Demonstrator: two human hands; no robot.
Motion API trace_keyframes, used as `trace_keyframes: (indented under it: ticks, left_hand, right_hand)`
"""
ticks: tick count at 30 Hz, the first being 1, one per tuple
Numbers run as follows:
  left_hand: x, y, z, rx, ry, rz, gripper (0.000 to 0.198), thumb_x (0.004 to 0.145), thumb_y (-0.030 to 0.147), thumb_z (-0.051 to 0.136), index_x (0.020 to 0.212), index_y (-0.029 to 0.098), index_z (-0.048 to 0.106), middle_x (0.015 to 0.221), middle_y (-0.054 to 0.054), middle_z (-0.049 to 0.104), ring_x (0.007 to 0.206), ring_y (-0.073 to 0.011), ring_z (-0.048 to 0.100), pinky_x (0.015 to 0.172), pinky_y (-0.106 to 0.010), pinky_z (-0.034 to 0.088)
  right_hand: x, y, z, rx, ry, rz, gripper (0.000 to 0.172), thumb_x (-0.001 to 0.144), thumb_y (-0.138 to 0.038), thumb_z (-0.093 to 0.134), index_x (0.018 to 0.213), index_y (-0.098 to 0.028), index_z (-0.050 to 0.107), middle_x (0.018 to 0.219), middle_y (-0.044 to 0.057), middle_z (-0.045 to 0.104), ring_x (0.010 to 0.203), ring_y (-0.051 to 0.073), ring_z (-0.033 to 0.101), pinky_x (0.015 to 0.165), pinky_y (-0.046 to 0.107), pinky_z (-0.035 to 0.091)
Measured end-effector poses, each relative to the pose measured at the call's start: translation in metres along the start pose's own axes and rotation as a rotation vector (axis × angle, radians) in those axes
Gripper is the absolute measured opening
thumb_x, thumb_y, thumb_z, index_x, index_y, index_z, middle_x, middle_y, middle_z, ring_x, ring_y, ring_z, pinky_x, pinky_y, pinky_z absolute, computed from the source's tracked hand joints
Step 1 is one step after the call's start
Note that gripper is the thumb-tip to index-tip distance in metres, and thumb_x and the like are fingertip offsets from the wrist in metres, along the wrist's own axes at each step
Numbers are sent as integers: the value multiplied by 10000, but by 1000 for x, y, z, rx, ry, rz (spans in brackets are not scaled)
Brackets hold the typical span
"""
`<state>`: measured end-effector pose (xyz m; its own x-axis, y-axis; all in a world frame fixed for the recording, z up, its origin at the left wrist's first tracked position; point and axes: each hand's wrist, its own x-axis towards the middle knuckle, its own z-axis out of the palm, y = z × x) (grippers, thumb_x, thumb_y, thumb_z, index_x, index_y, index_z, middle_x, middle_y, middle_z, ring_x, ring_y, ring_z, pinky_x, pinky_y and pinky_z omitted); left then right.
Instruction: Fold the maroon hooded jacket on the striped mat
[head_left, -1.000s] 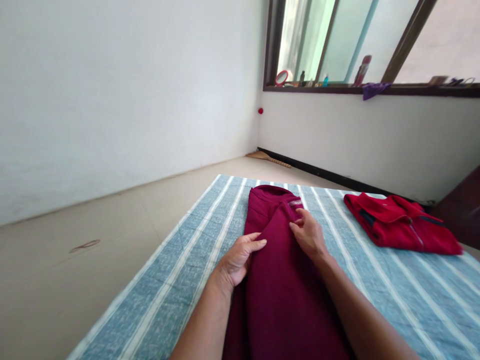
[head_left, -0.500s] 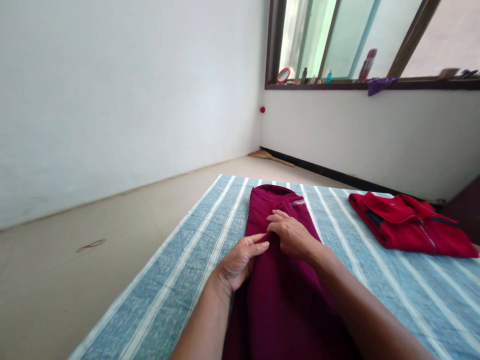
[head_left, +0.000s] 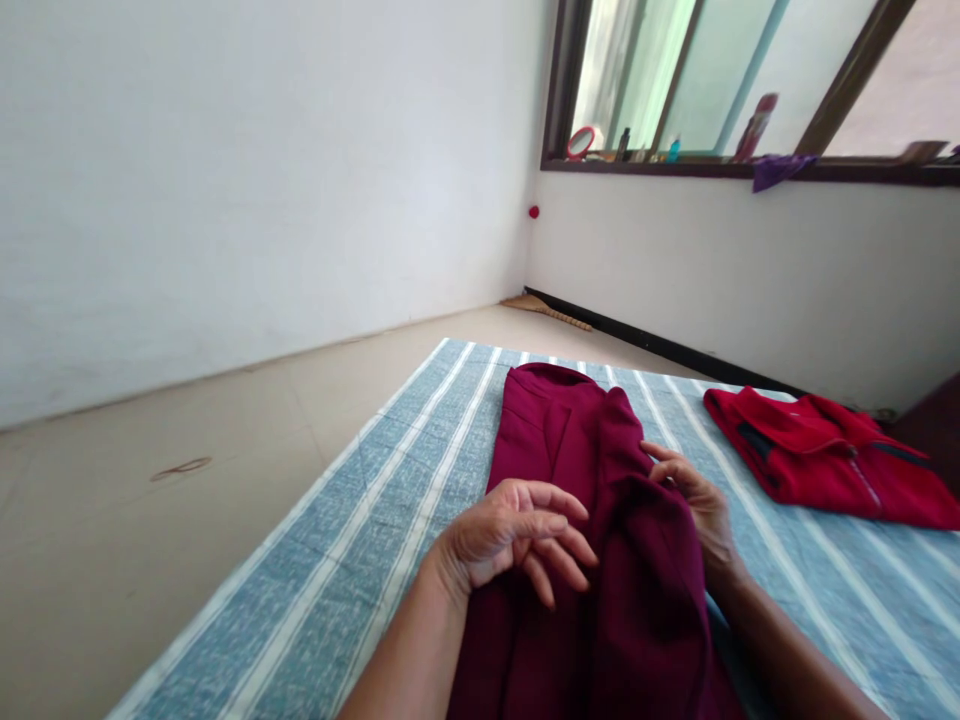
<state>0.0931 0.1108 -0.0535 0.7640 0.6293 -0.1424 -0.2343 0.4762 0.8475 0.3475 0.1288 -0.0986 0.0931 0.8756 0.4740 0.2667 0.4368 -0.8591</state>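
Head view: the left hand (head_left: 510,535) is open with its fingers loosely spread, just above a maroon sweatshirt (head_left: 645,580), while the right hand (head_left: 694,505) curls against the sweatshirt's folded right edge, though whether it grips is hard to tell. The sweatshirt lies at 12 o'clock on a blue-and-white striped mat (head_left: 360,540), with a folded red jacket (head_left: 821,465) at 2 o'clock.
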Motion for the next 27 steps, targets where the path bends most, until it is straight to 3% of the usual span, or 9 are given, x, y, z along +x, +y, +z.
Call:
trace_keyframes:
  ticks: [4,7,11,15,18,27]
  left_hand:
    - [10,-2,8,201,179,58,283,704,250,697,944,120,620,806,-91,707,622,-165,673,479,-196,476]
    - [20,-3,17,425,369,183,229,679,224,706,871,122,635,690,-16,652,548,-99,595,499,-184,430]
    - [32,-9,27,786,578,390,301,659,223,723,940,146,645,729,10,609,607,-102,547,584,-220,454]
    - [39,-19,30,1117,644,534,485,616,172,731,1084,168,604,880,-29,615,746,-156,584,699,-275,504]
    - [43,-25,29,1267,700,595,469,678,163,667,1135,157,565,923,-60,619,817,-191,604,777,-327,518]
    - [46,-28,20,1352,746,706,412,849,240,520,1239,106,497,1027,-142,638,955,-244,610,873,-393,510]
  right_hand:
    - [1,6,-5,97,-16,103,262,660,-402,746,681,-197,585,1231,115,565,1093,313,538,908,423,402]
    - [1,7,-3,127,-36,131,280,649,-415,758,678,-194,588,1250,117,552,1106,314,532,911,422,408]
    - [1,5,2,107,-13,107,266,634,-397,765,688,-195,600,1221,121,569,1095,307,544,918,426,410]
    - [1,2,9,26,36,25,213,660,-375,735,704,-203,619,1162,113,605,1067,287,562,924,421,411]
    - [2,-1,14,-19,50,-32,162,695,-351,699,722,-210,625,1125,103,625,1036,271,579,924,427,412]
    - [4,-14,32,-169,8,-185,128,768,-240,598,872,-228,671,1188,86,586,1115,250,549,967,422,413]
